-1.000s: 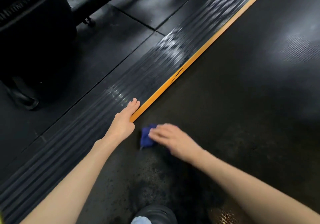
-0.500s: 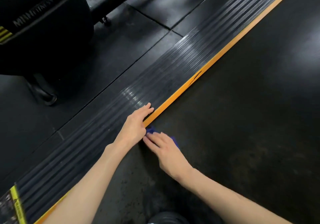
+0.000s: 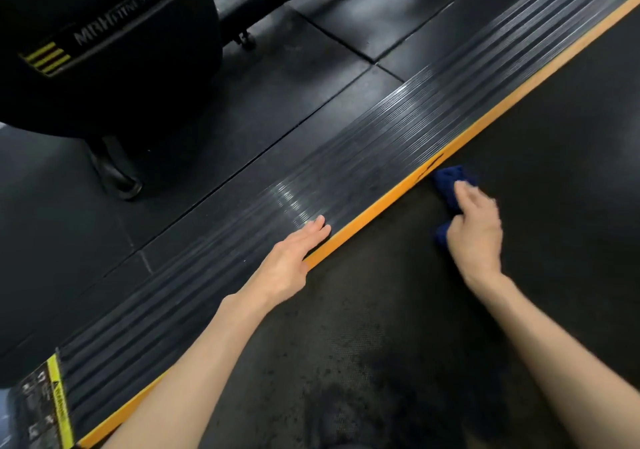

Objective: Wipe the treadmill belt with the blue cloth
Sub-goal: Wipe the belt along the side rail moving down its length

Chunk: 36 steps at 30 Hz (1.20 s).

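While bracing with the left hand [image 3: 291, 261] flat on the ribbed side rail [image 3: 242, 275], fingers straight, gripping nothing, fingertips just outside the orange strip [image 3: 381, 206], presses the blue cloth [image 3: 450, 178] onto the treadmill belt [image 3: 381, 327] under the right hand [image 3: 476, 233]. Lays those fingers fairly straight over the bunched cloth, slightly blurred. Has the cloth just inside the orange strip, close against it, poking out past the fingertips and beside the thumb. Places it farther up the strip than the left hand, so clearly work for the right. Looks mid-wipe. Calls, probably, for strokes following the strip's long diagonal, or sweeping away from the strip across the speckled belt.
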Each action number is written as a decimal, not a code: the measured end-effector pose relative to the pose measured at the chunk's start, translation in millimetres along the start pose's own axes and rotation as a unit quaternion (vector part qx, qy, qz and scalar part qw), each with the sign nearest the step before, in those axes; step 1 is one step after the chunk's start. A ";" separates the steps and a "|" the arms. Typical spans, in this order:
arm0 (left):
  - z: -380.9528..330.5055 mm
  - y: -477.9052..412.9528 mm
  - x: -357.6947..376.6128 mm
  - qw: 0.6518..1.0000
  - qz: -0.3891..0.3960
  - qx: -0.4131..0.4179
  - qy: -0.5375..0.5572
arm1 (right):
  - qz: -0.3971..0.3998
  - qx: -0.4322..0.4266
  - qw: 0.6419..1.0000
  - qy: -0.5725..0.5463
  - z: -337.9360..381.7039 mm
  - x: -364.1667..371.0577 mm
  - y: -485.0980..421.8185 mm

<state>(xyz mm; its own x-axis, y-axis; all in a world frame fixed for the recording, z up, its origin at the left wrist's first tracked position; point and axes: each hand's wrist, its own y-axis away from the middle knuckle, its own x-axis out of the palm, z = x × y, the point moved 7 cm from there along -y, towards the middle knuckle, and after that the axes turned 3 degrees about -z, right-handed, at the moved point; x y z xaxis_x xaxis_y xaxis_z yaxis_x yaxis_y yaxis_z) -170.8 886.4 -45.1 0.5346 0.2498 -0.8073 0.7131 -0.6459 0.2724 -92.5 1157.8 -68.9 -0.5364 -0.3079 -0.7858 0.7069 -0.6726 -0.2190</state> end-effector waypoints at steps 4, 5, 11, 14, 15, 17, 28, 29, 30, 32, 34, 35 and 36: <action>0.7 -2.1 1.5 1.000 -0.009 -0.010 0.028 | 0.141 -0.212 0.965 -0.063 86.4 35.8 105.1; 0.5 -2.7 0.7 0.999 -0.015 -0.016 0.034 | 0.188 -0.264 0.944 -0.068 100.6 40.8 133.0; -1.2 -2.1 1.2 0.998 -0.037 -0.031 0.029 | 0.225 -0.423 0.877 -0.032 84.6 41.8 110.8; -0.4 -1.5 2.5 0.999 -0.019 -0.033 0.026 | 0.110 -0.235 0.966 0.005 41.0 16.9 40.4; -1.1 -2.0 3.0 0.999 -0.018 -0.032 0.022 | 0.073 -0.145 0.987 0.013 27.7 9.6 31.2; -3.7 -1.8 4.0 0.999 -0.022 -0.030 0.008 | 0.032 -0.036 0.999 0.016 27.0 8.8 39.2; -8.4 -0.5 2.7 0.999 -0.023 -0.040 0.006 | 0.249 -0.411 0.876 -0.039 88.9 36.6 157.3; -9.1 -0.5 2.5 0.999 -0.022 -0.047 0.001 | 0.213 -0.373 0.902 -0.028 71.5 31.4 129.7; -10.0 0.4 2.5 0.998 -0.023 -0.056 -0.005 | 0.174 -0.336 0.925 -0.016 53.5 22.2 105.0; -13.9 -0.3 1.6 0.998 -0.031 -0.061 -0.016 | 0.115 -0.248 0.962 0.014 23.3 3.6 65.2; -19.6 -0.7 2.0 0.997 -0.037 -0.057 -0.031 | 0.064 -0.130 0.989 0.031 6.6 -6.1 45.7; -21.7 -0.4 2.4 0.997 -0.039 -0.061 -0.036 | 0.038 -0.082 0.995 0.028 7.9 -6.4 45.0; -23.6 0.2 3.3 0.996 -0.040 -0.068 -0.041 | 0.025 -0.062 0.998 0.015 16.0 -3.5 52.0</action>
<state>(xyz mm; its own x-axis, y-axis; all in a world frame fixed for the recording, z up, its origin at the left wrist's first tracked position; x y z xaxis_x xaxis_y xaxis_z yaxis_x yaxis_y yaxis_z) -158.2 904.2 -35.3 0.4393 0.2334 -0.8675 0.8095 -0.5216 0.2696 -61.3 1113.2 -68.3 -0.4863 -0.3181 -0.8138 0.7851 -0.5678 -0.2472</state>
